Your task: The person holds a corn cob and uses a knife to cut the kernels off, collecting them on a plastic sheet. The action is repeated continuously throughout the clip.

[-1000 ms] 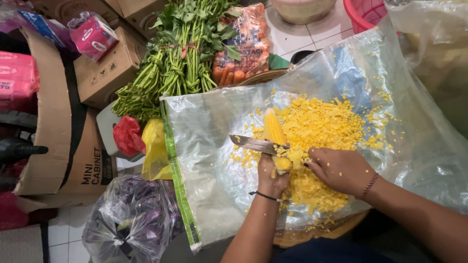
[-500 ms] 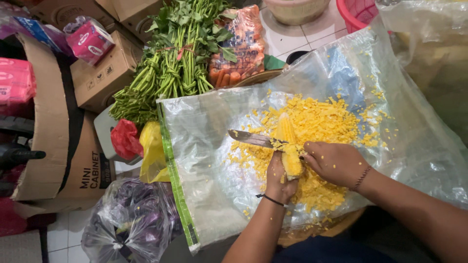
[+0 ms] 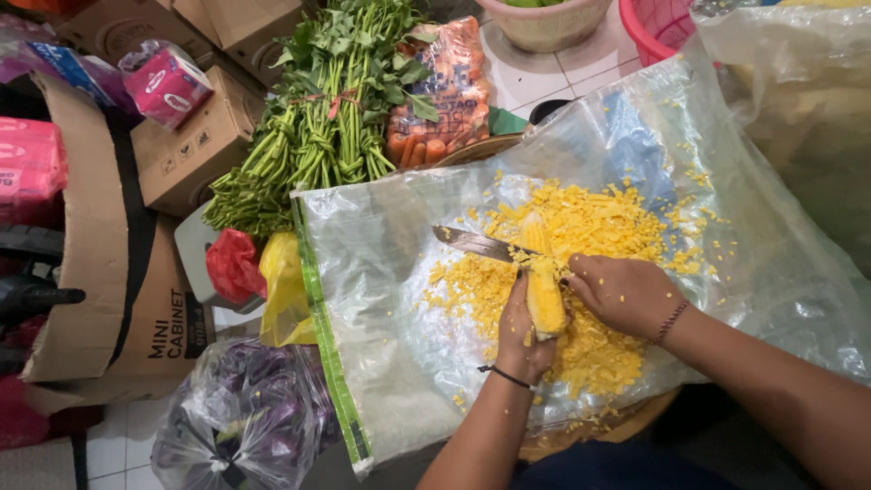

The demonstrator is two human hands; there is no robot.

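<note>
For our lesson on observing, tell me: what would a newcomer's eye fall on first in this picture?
The heap of yellow corn kernels on the clear plastic sheet at centre. There the left hand holds a corn cob and the right hand a knife across it. A bundle of greens lies at upper left.

view: head camera is looking steeply down, close over the plastic sheet (image 3: pixel 581 272)
facing: forward, toward the floor tiles (image 3: pixel 544 73)

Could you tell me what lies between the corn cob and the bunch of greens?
In the head view, the knife blade and clear plastic sheet lie between them.
</note>
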